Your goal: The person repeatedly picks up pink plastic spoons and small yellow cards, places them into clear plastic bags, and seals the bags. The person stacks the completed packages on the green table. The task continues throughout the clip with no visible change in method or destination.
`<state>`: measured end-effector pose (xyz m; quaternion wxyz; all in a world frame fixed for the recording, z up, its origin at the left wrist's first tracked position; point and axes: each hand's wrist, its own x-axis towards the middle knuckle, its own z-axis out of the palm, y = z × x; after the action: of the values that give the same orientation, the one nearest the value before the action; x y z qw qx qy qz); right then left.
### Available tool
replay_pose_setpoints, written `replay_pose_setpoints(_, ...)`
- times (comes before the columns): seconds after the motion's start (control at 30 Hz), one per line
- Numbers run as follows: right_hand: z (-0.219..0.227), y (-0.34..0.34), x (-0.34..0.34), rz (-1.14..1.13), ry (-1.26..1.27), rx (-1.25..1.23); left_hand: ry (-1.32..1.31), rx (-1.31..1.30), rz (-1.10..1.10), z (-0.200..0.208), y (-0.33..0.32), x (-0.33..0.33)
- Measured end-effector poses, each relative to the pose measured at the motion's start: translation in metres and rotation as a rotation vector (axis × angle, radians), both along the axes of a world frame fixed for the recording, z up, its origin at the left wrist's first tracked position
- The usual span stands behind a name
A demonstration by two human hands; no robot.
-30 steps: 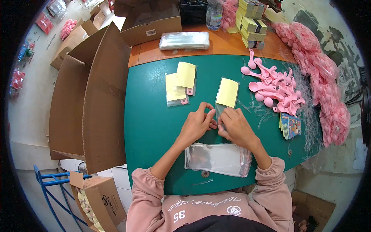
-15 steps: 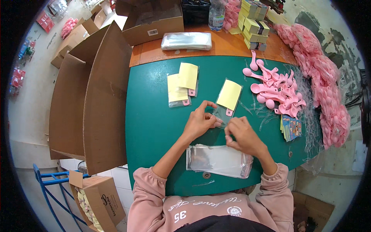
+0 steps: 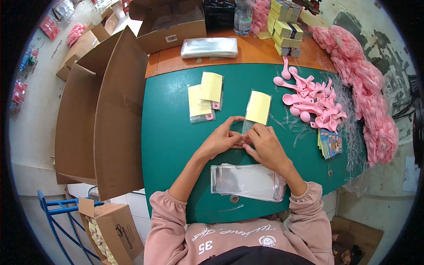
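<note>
A clear plastic bag (image 3: 247, 126) with a yellow card (image 3: 259, 107) inside lies in front of me. Its lower end is pinched between the fingers of my left hand (image 3: 221, 139) and my right hand (image 3: 267, 145), which meet there. My fingers cover that end, so the fold or flap is hidden. Just below my hands lies a stack of flat clear bags (image 3: 243, 181). Two filled bags with yellow cards (image 3: 212, 87) and pink handle ends (image 3: 216, 105) overlap to the left of centre.
Pink measuring spoons (image 3: 316, 99) are heaped at right, beside printed cards (image 3: 329, 143) and plastic scraps. Bagged pink spoons (image 3: 369, 97) line the right edge. Card stacks (image 3: 287, 31), a bottle (image 3: 243, 18) and a bag bundle (image 3: 209, 47) stand at the back. A large carton (image 3: 117, 119) stands left.
My right hand has moved left and up onto the bag's lower end, meeting my left hand. The pink handle end in that bag is now covered. The view has shifted slightly.
</note>
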<state>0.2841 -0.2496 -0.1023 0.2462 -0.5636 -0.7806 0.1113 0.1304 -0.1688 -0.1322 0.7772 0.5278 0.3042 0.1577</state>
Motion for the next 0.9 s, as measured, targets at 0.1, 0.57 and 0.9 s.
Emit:
replay_pose_setpoints(0.1,-0.002,0.0,-0.001,-0.002,-0.015,0.007,-0.001,-0.017,0.006,-0.001,-0.001,0.001)
replay_pose_setpoints(0.57,0.028,-0.006,0.087,0.195,0.531,-0.397,0.084,0.132,0.085,0.0,-0.002,0.007)
replay_pose_setpoints(0.9,0.012,-0.004,0.016,0.013,0.129,-0.127,0.0,-0.02,-0.028,0.005,-0.002,0.002)
